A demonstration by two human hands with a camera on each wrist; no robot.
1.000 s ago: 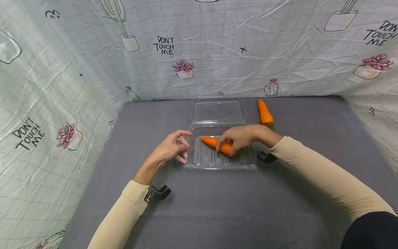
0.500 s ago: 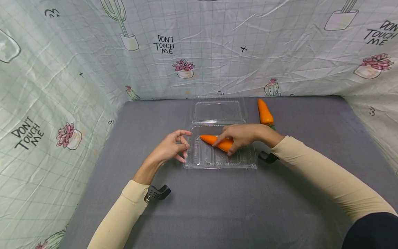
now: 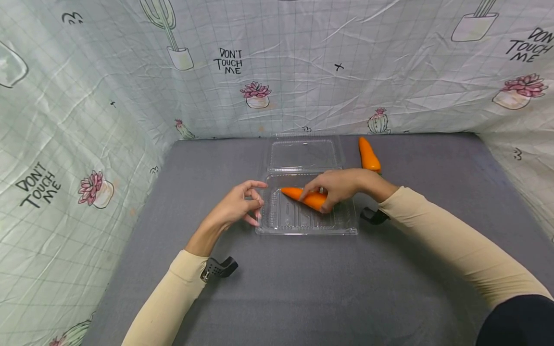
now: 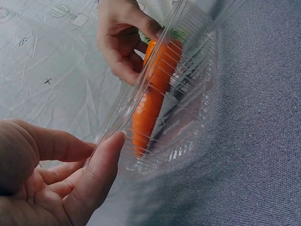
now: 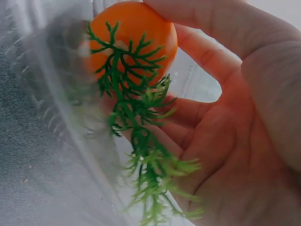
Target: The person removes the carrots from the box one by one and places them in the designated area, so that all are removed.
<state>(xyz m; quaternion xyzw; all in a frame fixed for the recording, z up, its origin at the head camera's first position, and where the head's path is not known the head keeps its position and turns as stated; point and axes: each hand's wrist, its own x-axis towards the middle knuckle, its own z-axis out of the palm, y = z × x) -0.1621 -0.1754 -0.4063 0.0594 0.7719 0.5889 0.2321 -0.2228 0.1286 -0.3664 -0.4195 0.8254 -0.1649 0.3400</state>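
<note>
A carrot [image 3: 313, 200] with green leaves lies at a slant inside the base of a clear plastic clamshell box [image 3: 281, 230], its tip to the left. My right hand [image 3: 339, 185] grips the carrot near its thick end, thumb and fingers on either side. In the right wrist view the leafy top [image 5: 136, 103] hangs beside the palm. My left hand [image 3: 238, 204] is at the box's left side. The left wrist view shows its thumb and forefinger [image 4: 101, 165] pinching the rim.
The box's lid [image 3: 305, 154] lies folded back behind the base. A second carrot [image 3: 369, 154] lies on the grey cloth [image 3: 277, 288] behind my right wrist, its leaves mostly hidden. A printed curtain [image 3: 294, 62] rises along the back and sides.
The carrot has shifted slightly away from the box's front edge, with my right hand moving along with it. My left hand and the box stay in place.
</note>
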